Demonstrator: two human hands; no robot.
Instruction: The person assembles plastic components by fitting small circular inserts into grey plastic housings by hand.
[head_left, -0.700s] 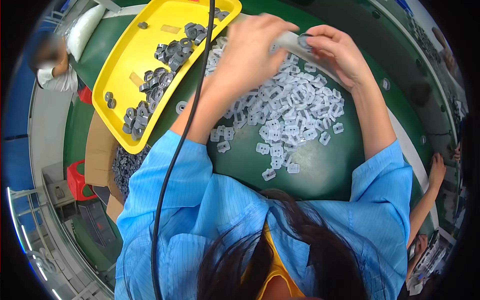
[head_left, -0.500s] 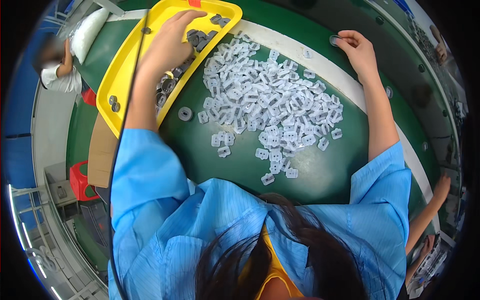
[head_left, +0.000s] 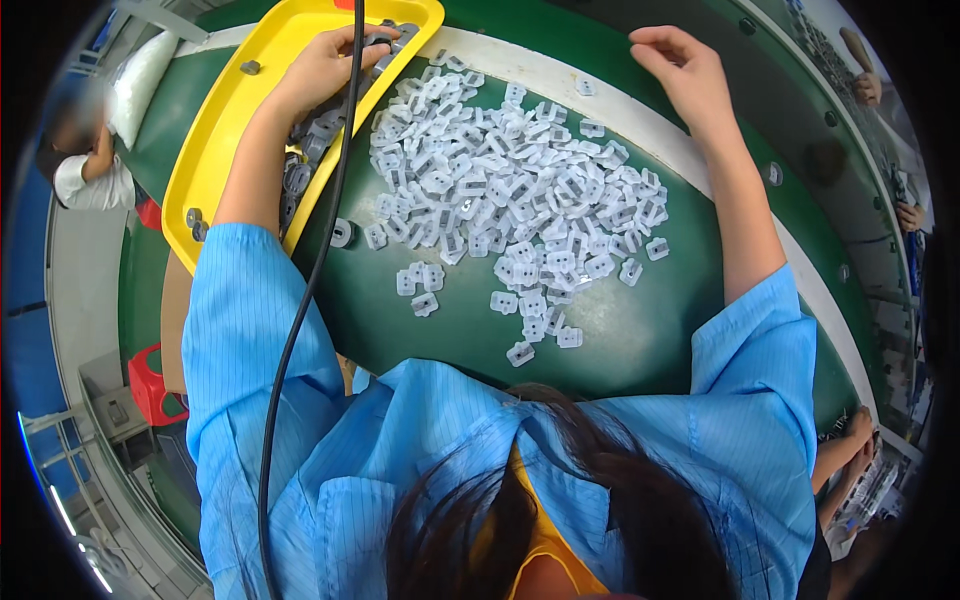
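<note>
1. Head view, left hand: the left hand (head_left: 325, 72) reaches over the yellow tray (head_left: 215, 140) to its far right corner, fingers curved down among grey parts (head_left: 298, 178); the thumb is not clearly seen, so whether a part is gripped cannot be told
2. Head view, right hand: the right hand (head_left: 683, 72) hangs beyond the far edge of the green table (head_left: 640, 335), over a dark green band; its fingers are bent, thumb and forefinger tips slightly apart, with nothing visible between them
3. Head view, tray: grey parts lie mainly along the tray's right edge, partly covered by the left forearm; a small group (head_left: 197, 222) sits near the left edge toward the near end, and a single piece (head_left: 250, 68) lies farther up
4. Head view, table: a broad heap of translucent white parts (head_left: 520, 190) spreads from beside the tray's right edge across the middle, thinning toward the table's near edge; a round grey piece (head_left: 342, 233) lies just outside the tray's right edge
5. Head view, surroundings: a black cable (head_left: 300, 330) crosses in front of the tray; a red stool (head_left: 150, 385) stands at left, below the tray
</note>
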